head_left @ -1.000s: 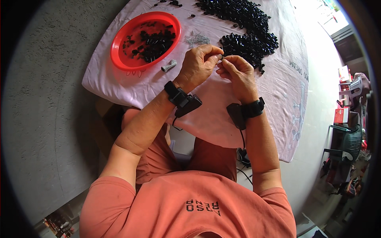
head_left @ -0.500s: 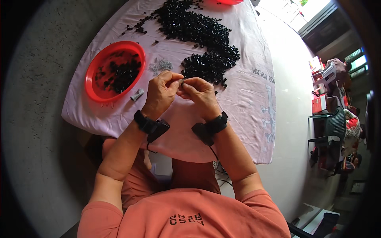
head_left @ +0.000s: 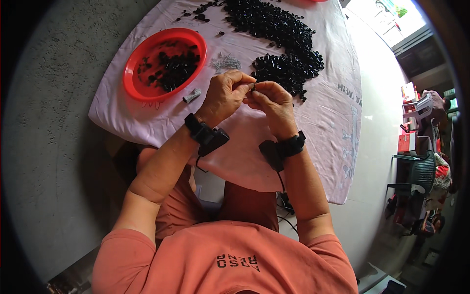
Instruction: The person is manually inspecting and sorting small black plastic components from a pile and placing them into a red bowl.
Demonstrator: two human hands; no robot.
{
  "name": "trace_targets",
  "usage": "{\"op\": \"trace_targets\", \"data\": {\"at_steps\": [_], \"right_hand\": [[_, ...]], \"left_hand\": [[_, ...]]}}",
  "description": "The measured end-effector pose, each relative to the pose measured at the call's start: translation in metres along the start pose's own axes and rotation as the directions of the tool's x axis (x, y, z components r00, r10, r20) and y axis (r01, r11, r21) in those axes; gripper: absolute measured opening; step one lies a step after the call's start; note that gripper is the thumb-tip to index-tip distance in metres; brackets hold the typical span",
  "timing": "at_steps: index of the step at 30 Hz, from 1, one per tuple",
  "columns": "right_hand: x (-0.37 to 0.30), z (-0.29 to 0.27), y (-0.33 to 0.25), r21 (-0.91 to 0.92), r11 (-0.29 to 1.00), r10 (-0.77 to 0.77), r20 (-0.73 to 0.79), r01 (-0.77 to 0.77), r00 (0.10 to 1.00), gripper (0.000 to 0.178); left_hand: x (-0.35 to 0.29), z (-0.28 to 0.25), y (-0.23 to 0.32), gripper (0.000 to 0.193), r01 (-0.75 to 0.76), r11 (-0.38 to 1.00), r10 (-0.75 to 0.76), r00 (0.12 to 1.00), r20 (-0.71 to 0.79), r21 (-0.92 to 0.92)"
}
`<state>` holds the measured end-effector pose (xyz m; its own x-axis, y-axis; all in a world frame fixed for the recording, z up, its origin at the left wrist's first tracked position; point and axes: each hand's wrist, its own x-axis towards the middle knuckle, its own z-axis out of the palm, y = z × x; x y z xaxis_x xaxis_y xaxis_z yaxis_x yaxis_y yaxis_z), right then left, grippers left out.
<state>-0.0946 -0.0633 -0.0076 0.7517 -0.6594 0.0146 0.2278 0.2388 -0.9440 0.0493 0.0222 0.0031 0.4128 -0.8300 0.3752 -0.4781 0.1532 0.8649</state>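
My left hand (head_left: 226,97) and my right hand (head_left: 272,105) meet fingertip to fingertip above the cloth. Between them they pinch a small black piece (head_left: 252,87), mostly covered by the fingers. Just beyond the right hand spreads a large heap of small, shiny black pieces (head_left: 289,68). A loose pile of thin grey metal pins (head_left: 225,62) lies past the left hand. Beside the left wrist is a small grey cylindrical thing (head_left: 192,95), whose kind I cannot make out. A red basin (head_left: 131,73) to the left holds more black pieces.
A pale pink printed cloth (head_left: 323,132) covers the table. Part of another red container (head_left: 318,0) shows at the far edge. The rough grey wall or floor (head_left: 54,122) lies left. At right, a dark green chair (head_left: 416,171) and a white chair (head_left: 418,109) stand on pale flooring.
The whole view has shifted, so the table things sit farther right and higher in the picture. Both hands keep their pinch on the small piece, with little change in pose.
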Motion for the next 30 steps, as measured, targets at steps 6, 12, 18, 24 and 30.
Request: {"op": "trace_targets", "data": {"at_steps": [6, 12, 18, 24, 30], "right_hand": [[0.002, -0.004, -0.003, -0.032, 0.999, 0.018, 0.032, -0.017, 0.999, 0.02], [0.0, -0.003, -0.006, -0.058, 0.998, 0.004, 0.032, -0.002, 0.999, 0.019], [0.001, -0.007, -0.002, -0.013, 1.0, -0.016, 0.028, 0.016, 0.999, 0.021], [0.0, -0.005, -0.01, 0.019, 1.0, 0.006, -0.022, -0.005, 1.0, 0.024], [0.0, -0.014, -0.006, 0.011, 0.999, 0.035, 0.01, -0.035, 0.999, 0.031]], "left_hand": [[0.002, -0.005, 0.002, 0.01, 0.023, 0.999, -0.021, 0.998, 0.067, -0.026], [0.002, -0.007, 0.006, 0.01, 0.026, 1.0, -0.025, 0.993, 0.116, -0.008], [0.003, -0.007, 0.005, 0.012, -0.051, 0.997, 0.044, 0.989, 0.142, 0.05], [0.004, -0.007, 0.017, 0.023, -0.196, 0.98, 0.191, 0.969, 0.154, 0.019], [0.002, -0.006, 0.019, 0.031, -0.177, 0.98, 0.161, 0.972, 0.169, 0.086]]}}
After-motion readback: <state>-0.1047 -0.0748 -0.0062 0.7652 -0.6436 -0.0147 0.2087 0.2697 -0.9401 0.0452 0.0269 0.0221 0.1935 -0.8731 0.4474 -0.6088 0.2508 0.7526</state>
